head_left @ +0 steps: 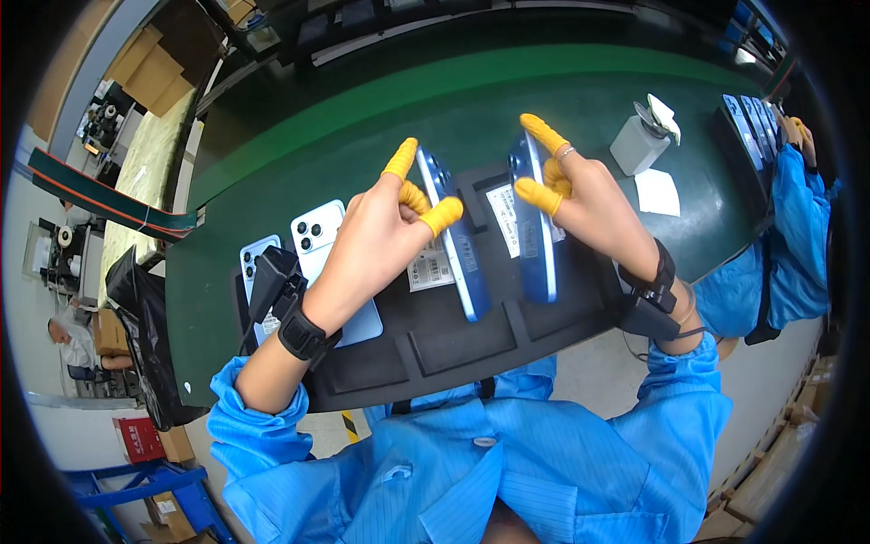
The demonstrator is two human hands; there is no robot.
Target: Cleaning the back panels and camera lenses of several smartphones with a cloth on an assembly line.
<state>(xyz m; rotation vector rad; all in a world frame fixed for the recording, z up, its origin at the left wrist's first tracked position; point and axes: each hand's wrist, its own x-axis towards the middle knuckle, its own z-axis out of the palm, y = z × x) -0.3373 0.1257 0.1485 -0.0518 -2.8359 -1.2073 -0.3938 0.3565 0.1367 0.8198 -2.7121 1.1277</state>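
Observation:
My left hand [367,231], with yellow finger cots on its fingertips, grips a blue smartphone [464,258] by its upper part, tilted on edge. A second blue smartphone [536,245] stands nearly upright in my right hand [594,204], which also wears yellow finger cots. The two phones are apart, their camera ends up, above a black compartment tray [458,349]. Between and behind them show white printed labels [501,218]. Left of my left hand lie a pale phone [317,227] and a light blue phone [250,261], partly hidden by my wrist and its strapped-on device.
On the green bench [362,118], a white pump bottle [640,143] stands at the right with a white sheet [658,193] beside it. Farther right, a co-worker's blue sleeve [797,199] is next to a row of phones [745,127]. A black bag [149,340] hangs at the left.

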